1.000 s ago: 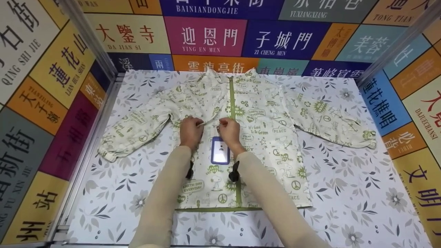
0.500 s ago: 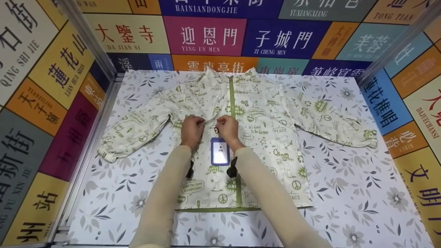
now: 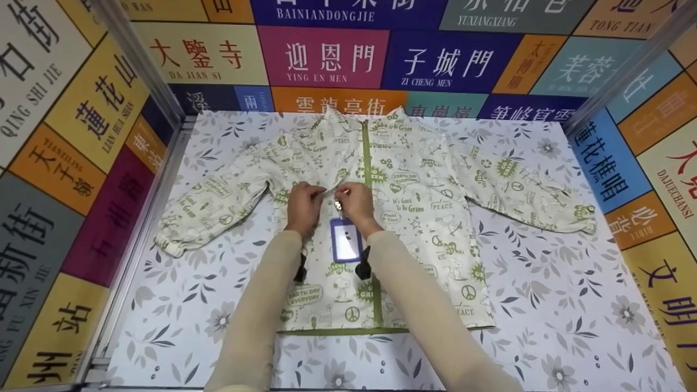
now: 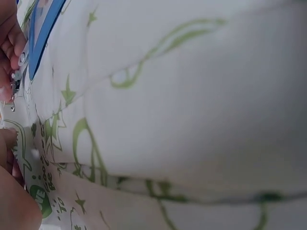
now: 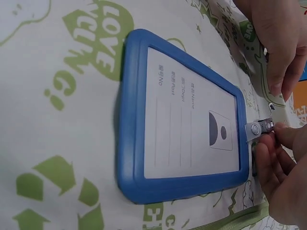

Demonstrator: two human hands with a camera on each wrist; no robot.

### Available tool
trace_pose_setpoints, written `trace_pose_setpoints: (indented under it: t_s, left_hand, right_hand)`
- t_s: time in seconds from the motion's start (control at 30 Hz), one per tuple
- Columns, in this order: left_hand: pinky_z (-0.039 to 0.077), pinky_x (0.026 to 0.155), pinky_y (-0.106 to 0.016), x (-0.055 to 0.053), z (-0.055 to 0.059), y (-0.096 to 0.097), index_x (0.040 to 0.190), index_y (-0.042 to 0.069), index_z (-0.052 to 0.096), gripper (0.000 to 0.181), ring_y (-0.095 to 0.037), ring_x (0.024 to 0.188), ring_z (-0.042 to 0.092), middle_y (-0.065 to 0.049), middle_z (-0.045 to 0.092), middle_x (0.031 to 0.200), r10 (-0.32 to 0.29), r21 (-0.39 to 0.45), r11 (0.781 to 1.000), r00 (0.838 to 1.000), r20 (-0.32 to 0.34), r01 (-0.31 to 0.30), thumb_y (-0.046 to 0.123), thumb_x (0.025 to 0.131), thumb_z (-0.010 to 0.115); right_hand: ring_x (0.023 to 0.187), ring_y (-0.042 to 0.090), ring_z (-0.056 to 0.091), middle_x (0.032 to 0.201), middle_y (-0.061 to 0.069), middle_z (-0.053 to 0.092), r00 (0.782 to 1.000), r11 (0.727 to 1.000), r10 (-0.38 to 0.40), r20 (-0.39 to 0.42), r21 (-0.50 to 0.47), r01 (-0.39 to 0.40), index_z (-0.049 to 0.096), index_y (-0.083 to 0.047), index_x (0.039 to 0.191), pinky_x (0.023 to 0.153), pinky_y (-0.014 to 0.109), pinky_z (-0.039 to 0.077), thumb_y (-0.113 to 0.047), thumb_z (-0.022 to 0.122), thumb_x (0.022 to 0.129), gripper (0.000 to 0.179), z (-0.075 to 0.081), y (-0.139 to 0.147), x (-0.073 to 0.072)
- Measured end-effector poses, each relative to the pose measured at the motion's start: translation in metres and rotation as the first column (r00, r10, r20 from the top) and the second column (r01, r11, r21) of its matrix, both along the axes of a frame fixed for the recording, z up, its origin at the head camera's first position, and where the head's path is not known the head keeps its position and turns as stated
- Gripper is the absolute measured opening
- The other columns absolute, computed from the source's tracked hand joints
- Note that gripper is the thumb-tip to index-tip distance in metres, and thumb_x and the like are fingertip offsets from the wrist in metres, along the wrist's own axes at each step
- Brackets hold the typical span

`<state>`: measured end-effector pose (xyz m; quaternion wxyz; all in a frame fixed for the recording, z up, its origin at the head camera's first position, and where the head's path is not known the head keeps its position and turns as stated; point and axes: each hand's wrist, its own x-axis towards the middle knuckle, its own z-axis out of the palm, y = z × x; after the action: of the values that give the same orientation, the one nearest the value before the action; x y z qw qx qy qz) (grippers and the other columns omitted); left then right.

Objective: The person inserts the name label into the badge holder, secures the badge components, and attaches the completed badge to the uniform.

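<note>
A white jacket [image 3: 414, 228] with a green print and green zip lies spread flat, sleeves out to both sides. My left hand [image 3: 303, 207] pinches a raised fold of its front, left of the zip. Close beside it, my right hand [image 3: 356, 206] pinches the metal clip [image 5: 266, 126] of a blue-framed badge holder [image 5: 132, 115]. The badge holder hangs below the right hand over the jacket front, its card and portrait symbol facing up. In the right wrist view the clip's tip points toward the left fingertips [image 5: 276, 86], near the cloth.
The jacket lies on a table [image 3: 572, 305] covered in a white leaf-and-flower print. Panels with coloured sign blocks [image 3: 326, 57] stand behind and on both sides, joined by metal posts [image 3: 144, 60]. A black wrist device [image 3: 363, 264] shows under the right forearm.
My right hand has moved slightly left toward the left hand, carrying the clip, and the badge holder has shifted and tilted with it. The left hand keeps its pinch on the jacket, almost still.
</note>
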<state>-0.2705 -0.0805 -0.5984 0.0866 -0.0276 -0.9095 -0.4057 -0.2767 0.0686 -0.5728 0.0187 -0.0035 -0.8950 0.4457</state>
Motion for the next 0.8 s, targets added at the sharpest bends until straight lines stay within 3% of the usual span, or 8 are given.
trace_pose_setpoints:
  t_s: [0.17,0.4,0.6,0.8]
  left_hand:
    - [0.046,0.084,-0.039,0.0007,-0.0022,-0.0009,0.108,0.011,0.077,0.018,-0.028,0.089,0.055,-0.013,0.064,0.091,-0.013,0.053,0.999,1.0,-0.007,0.013,0.009,0.094,0.065]
    - [0.043,0.085,-0.043,-0.0005,-0.0073,-0.0031,0.109,0.013,0.077,0.025,-0.032,0.087,0.053,-0.017,0.062,0.086,-0.039,0.092,0.995,0.997,-0.069,0.046,0.0,0.091,0.064]
    - [0.041,0.086,-0.04,-0.0007,-0.0081,-0.0026,0.111,0.015,0.076,0.025,-0.028,0.088,0.052,-0.014,0.061,0.087,-0.035,0.112,0.993,0.999,-0.011,0.036,0.004,0.093,0.064]
    - [0.044,0.085,-0.038,-0.0005,-0.009,-0.0037,0.112,0.013,0.076,0.023,-0.026,0.09,0.054,-0.013,0.064,0.091,-0.026,0.122,0.992,0.999,0.031,0.022,0.006,0.095,0.062]
  right_hand:
    - [0.068,0.016,0.065,0.085,0.011,0.077,0.999,1.0,0.013,0.036,-0.007,-0.013,0.078,-0.006,0.094,0.06,0.021,0.046,-0.011,0.07,0.09,0.011,-0.0011,-0.0003,0.0007]
    - [0.074,0.017,0.068,0.09,0.012,0.077,0.994,0.999,0.04,0.1,-0.039,-0.036,0.078,-0.004,0.097,0.068,0.023,0.052,-0.006,0.067,0.09,0.013,0.0002,-0.0011,-0.0013]
    - [0.068,0.015,0.062,0.086,0.008,0.075,0.994,0.996,0.057,0.094,0.068,-0.063,0.076,-0.009,0.098,0.062,0.025,0.048,-0.013,0.064,0.094,0.014,0.0012,-0.0016,-0.0012]
    - [0.067,0.014,0.061,0.084,0.012,0.073,0.995,1.0,0.013,0.097,0.02,-0.015,0.073,-0.003,0.093,0.063,0.025,0.049,-0.01,0.062,0.095,0.014,-0.0011,-0.0008,-0.0007]
